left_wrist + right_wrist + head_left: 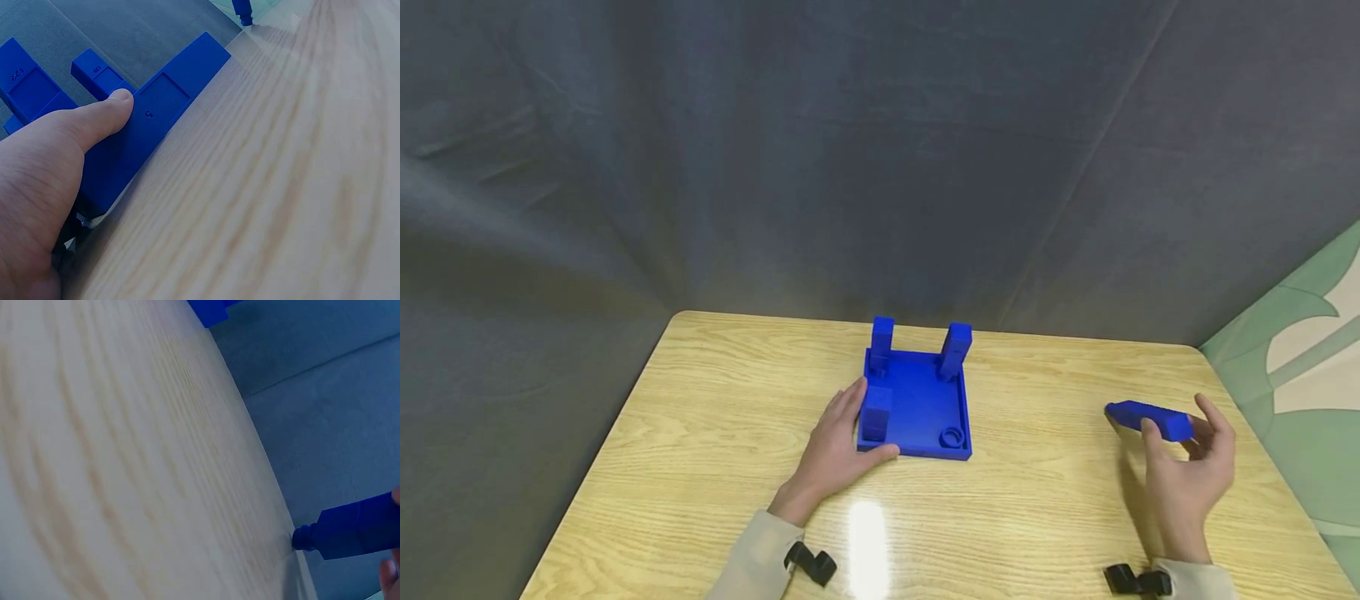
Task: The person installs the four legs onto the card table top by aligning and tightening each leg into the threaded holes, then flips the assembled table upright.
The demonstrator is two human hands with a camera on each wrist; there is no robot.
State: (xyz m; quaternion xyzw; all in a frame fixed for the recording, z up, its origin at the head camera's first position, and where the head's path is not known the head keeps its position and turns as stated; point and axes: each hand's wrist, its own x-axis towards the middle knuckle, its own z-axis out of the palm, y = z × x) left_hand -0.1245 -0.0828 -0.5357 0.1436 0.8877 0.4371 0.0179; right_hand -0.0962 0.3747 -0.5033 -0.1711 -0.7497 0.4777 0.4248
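Note:
A square blue tray with a raised rim lies on the table, three blue posts standing at its corners. Its near right corner carries a round ring socket with no post in it. My left hand grips the tray's near left corner, thumb along the front wall, as the left wrist view also shows. Off to the right, my right hand pinches a loose blue post by its thick end. The post lies nearly level, its narrow threaded-looking tip pointing away from the hand.
The wooden table has its back edge against a dark grey curtain. A green and white leaf-patterned surface borders the right side. Black wrist mounts sit at both cuffs.

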